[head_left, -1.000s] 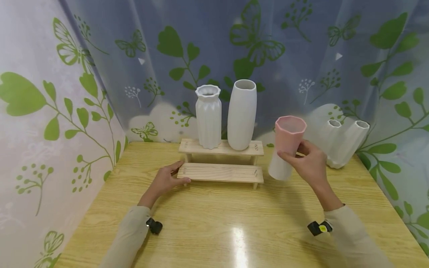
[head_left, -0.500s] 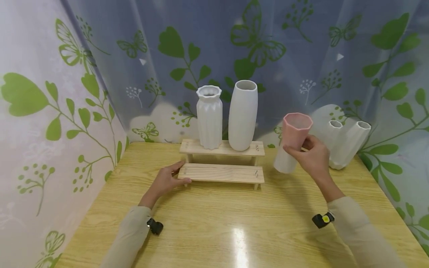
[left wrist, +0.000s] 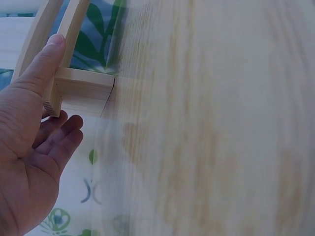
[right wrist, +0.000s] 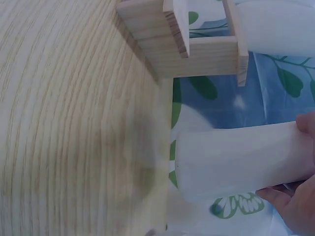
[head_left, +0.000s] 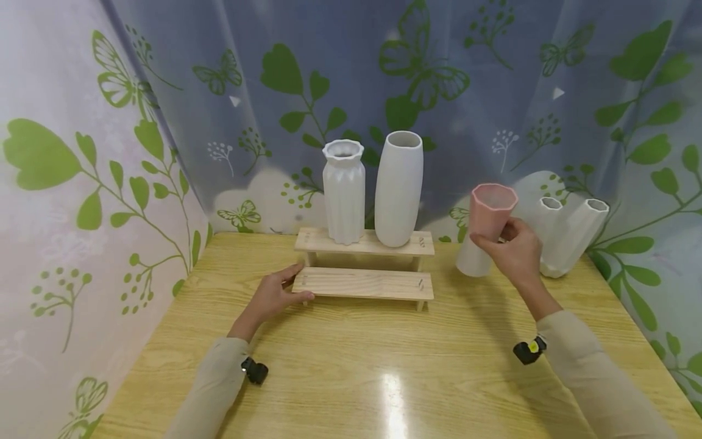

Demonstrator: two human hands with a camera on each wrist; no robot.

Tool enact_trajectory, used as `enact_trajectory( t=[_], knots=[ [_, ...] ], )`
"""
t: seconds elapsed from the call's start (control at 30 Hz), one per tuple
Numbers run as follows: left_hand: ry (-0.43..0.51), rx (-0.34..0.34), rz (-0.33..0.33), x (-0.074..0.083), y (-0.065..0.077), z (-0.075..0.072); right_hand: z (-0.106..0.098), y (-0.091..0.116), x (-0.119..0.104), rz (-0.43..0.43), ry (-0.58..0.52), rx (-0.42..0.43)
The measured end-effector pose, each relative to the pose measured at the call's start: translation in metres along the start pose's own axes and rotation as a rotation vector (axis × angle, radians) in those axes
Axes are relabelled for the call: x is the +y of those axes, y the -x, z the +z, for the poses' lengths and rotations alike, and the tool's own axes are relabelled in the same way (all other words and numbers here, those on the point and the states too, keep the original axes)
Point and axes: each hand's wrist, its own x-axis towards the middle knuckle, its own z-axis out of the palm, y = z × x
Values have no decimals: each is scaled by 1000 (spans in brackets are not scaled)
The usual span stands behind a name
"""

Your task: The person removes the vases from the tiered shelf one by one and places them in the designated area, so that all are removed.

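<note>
My right hand point(head_left: 515, 253) grips a vase point(head_left: 490, 222), pink at the top and white below, with a faceted rim. It is held nearly upright, right of the two-tier wooden stand point(head_left: 362, 284). In the right wrist view, a narrow strip of backdrop shows between the vase's base point(right wrist: 184, 167) and the tabletop. At the stand's left end my left hand point(head_left: 272, 297) pinches the lower board, thumb against it and the other fingers beyond its edge. On the upper board stand a ribbed white vase point(head_left: 344, 204) with a scalloped rim and a taller smooth white vase point(head_left: 399, 192).
A white vase with two necks point(head_left: 567, 247) stands at the table's back right, just beyond my right hand. The wood-grain table point(head_left: 329, 372) meets a leaf-and-butterfly patterned curtain point(head_left: 351, 67) at the back, with similar cloth on both sides. A camera sits on each wrist.
My right hand has carried the pink and white vase to the right and slightly back, away from the stand. The left hand keeps its place on the stand.
</note>
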Motion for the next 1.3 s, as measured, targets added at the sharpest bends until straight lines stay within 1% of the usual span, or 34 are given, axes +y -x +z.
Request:
enact_trajectory(
  t=[0.23, 0.5, 0.8, 1.03, 1.3],
  knots=[
    [0, 2, 4, 0, 0, 0, 5, -4, 10, -7, 13, 15],
    [1, 1, -8, -1, 0, 0, 10, -8, 20, 33, 3, 14],
    [1, 1, 0, 0, 0, 0, 14, -11, 30, 93, 6, 34],
    [6, 4, 0, 1, 1, -1, 19, -13, 31, 75, -30, 23],
    [2, 1, -9, -1, 1, 0, 22, -15, 36, 79, -18, 20]
  ],
)
